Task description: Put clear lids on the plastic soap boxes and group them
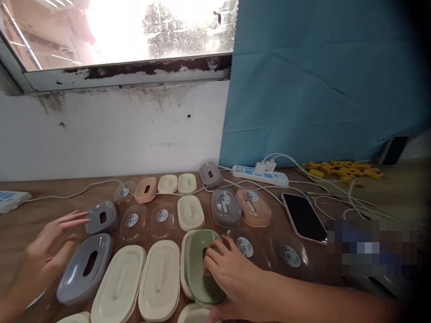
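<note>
My right hand grips a green oval plastic cover, fingers bent at its middle and thumb by the near edge. The cover is tilted and partly overlaps a cream oval piece. My left hand is open, fingers stretched toward a small grey slotted cover; I cannot tell if the fingertips touch it. Just below lies a larger grey slotted cover. Two cream oval pieces with a raised ridge, one on the left and one on the right, lie between my hands.
Clear lids with round labels and small cream pieces lie behind. A labelled grey box and a peach box sit right, near a phone. A power strip, cables and yellow pieces line the back.
</note>
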`<state>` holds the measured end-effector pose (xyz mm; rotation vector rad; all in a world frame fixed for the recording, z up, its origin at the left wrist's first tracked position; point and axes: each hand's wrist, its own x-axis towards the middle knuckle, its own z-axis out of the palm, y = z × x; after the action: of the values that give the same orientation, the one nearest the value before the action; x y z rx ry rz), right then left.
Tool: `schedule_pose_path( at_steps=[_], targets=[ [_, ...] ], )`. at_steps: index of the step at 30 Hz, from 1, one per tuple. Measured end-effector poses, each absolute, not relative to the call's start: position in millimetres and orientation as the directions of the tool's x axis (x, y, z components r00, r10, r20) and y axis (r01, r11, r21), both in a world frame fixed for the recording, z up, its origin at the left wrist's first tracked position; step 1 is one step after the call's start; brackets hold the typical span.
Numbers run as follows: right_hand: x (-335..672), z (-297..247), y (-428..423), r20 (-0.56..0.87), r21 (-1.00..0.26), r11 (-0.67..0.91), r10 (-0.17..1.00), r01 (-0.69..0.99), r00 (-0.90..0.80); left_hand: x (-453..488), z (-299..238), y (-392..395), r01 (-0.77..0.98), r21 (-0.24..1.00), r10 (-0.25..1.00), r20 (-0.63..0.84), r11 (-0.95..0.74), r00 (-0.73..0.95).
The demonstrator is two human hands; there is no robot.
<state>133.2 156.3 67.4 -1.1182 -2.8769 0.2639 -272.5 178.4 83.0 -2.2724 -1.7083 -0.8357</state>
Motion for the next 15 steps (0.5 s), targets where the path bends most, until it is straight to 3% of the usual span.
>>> schedule_pose_path(
  at_steps=[4,6,9,12,15],
  targets=[
    [143,101,206,0.091,-0.266,0.646,0.755,0.715,-0.649,-187,101,216,0.793,0.183,0.785,0.383,-0.581,0.487],
    [150,113,249,0.169,-0.156,0.530,0.846,0.834,-0.506,-146,105,217,0.713,0.178,0.732,0.241,-0.679,0.637],
    [166,113,316,0.151,-0.081,0.466,0.880,0.881,-0.451,-93,90,199,0.585,0.198,0.611,0.115,-0.787,0.783],
    [178,101,357,0.072,-0.040,0.477,0.878,0.878,-0.474,-55,55,175,0.439,0.102,0.450,0.243,-0.893,0.859],
    [181,92,361,0.053,-0.019,0.496,0.867,0.868,-0.495,-34,24,161,0.476,-0.069,0.415,0.393,-0.877,0.821]
  ],
)
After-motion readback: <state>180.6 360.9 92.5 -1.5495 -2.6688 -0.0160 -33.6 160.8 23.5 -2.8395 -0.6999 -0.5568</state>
